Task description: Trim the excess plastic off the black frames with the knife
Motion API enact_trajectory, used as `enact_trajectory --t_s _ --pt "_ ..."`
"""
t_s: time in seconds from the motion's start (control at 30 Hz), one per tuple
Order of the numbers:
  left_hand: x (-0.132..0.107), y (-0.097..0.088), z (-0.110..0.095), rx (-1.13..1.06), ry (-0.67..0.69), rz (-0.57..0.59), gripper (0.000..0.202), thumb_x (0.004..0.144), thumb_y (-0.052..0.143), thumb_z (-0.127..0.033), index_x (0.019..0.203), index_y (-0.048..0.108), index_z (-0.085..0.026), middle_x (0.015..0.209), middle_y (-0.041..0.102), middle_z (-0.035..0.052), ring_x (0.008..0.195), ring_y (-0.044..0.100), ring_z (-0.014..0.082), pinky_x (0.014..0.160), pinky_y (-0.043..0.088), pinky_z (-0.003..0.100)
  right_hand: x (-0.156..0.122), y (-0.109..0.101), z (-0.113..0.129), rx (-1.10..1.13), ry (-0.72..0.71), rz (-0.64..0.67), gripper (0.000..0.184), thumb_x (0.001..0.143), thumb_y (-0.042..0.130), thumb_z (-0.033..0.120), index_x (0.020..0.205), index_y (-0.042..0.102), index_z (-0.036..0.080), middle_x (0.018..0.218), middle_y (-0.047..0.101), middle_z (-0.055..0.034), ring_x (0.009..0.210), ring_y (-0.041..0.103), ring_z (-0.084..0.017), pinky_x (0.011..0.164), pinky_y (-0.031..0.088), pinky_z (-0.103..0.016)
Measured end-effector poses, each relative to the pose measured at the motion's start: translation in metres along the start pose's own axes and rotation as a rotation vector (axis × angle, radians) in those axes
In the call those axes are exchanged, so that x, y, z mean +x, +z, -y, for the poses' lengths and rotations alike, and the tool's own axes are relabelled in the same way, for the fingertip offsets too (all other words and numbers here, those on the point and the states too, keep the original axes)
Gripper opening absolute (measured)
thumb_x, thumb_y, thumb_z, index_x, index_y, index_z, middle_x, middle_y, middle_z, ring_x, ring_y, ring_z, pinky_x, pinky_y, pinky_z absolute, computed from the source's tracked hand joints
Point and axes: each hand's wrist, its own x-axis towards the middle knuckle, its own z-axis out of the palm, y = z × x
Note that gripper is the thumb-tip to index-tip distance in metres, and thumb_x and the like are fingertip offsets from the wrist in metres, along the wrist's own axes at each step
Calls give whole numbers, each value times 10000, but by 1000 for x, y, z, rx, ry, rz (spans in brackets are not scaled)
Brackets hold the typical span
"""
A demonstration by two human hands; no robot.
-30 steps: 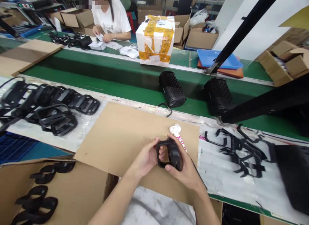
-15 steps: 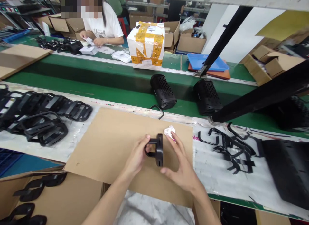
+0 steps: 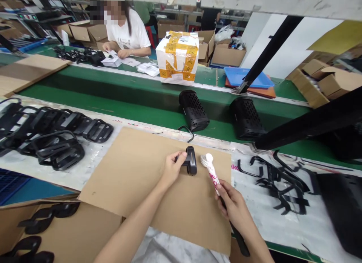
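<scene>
My left hand (image 3: 172,168) is closed on a small black plastic part (image 3: 191,160) and holds it on edge above a brown cardboard sheet (image 3: 135,172). My right hand (image 3: 233,204) is wrapped round a thin white stick with red print (image 3: 211,168), whose tip is wound in white cloth; the tip lies just right of the black part. A dark handle (image 3: 240,240) sticks out below my right wrist.
Rows of black frames (image 3: 53,136) lie at the left, loose black frame pieces (image 3: 278,180) at the right. Two black perforated housings (image 3: 194,110) (image 3: 245,118) sit on the green conveyor (image 3: 113,93). A taped white box (image 3: 178,55) and a person in white (image 3: 127,27) are beyond. Black bars (image 3: 308,121) cross the right.
My right hand has let go of the black part and has taken up the cloth-tipped stick. My left hand has carried the part farther from me over the cardboard.
</scene>
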Motion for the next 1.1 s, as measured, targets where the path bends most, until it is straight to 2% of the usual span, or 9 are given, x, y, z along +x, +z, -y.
enact_trajectory --t_s 0.13,0.27,0.43,0.57,0.7,0.8,0.9,1.0,1.1 --pt "-5 3 -4 26 21 -39 565 902 620 -608 600 354 -211 625 279 -40 614 263 119 602 237 288 -5 18 -4 30 -38 -1 538 927 562 726 1012 658 204 680 512 37 427 369 -88 396 323 -234" --pt "-8 7 -6 45 -4 -115 552 884 649 -576 602 341 -216 620 287 -42 609 273 120 591 243 287 0 17 -8 -149 -62 133 527 953 557 695 989 706 191 605 456 43 500 408 -125 450 337 -242" --pt "-12 9 -3 59 3 -117 514 921 611 -537 624 340 -216 635 290 -40 615 285 121 593 243 287 -1 11 -4 -81 -51 -32 545 956 548 695 1093 715 195 602 426 49 477 363 -118 437 311 -244" --pt "-13 10 -4 56 -2 -138 521 902 640 -538 614 351 -214 629 302 -40 622 298 124 602 255 287 -4 13 -4 -173 -64 83 519 937 589 688 1033 738 200 566 419 44 488 387 -135 434 310 -244" --pt "-13 11 -4 38 -18 -143 525 876 672 -541 607 364 -212 629 310 -41 621 302 122 601 260 286 -4 16 -7 -92 -47 9 504 966 547 683 1010 702 205 607 416 50 486 356 -117 440 299 -241" --pt "-11 10 -3 13 -19 -145 528 855 695 -546 593 386 -207 615 324 -42 613 317 116 597 266 283 -1 18 -10 -100 -63 80 526 966 533 695 876 671 196 584 428 45 479 365 -117 438 296 -244" --pt "-6 6 -5 -130 -90 -145 527 805 736 -575 601 427 -200 603 334 -52 582 312 99 572 259 270 0 12 -6 -145 -80 107 488 966 564 661 911 680 190 575 420 49 489 373 -116 436 287 -234" --pt "-5 0 -15 -432 -244 -138 555 745 778 -576 604 381 -215 554 280 -76 511 261 80 523 241 256 -6 2 5 -73 -137 -36 451 960 582 640 1023 666 201 609 402 60 484 339 -109 424 275 -232" --pt "-11 -3 -34 -666 -303 -53 639 744 768 -542 578 235 -231 496 198 -82 468 219 76 509 275 265 -14 3 14 -92 -298 -180 382 915 685 569 1065 632 222 633 412 70 503 360 -110 464 328 -235"
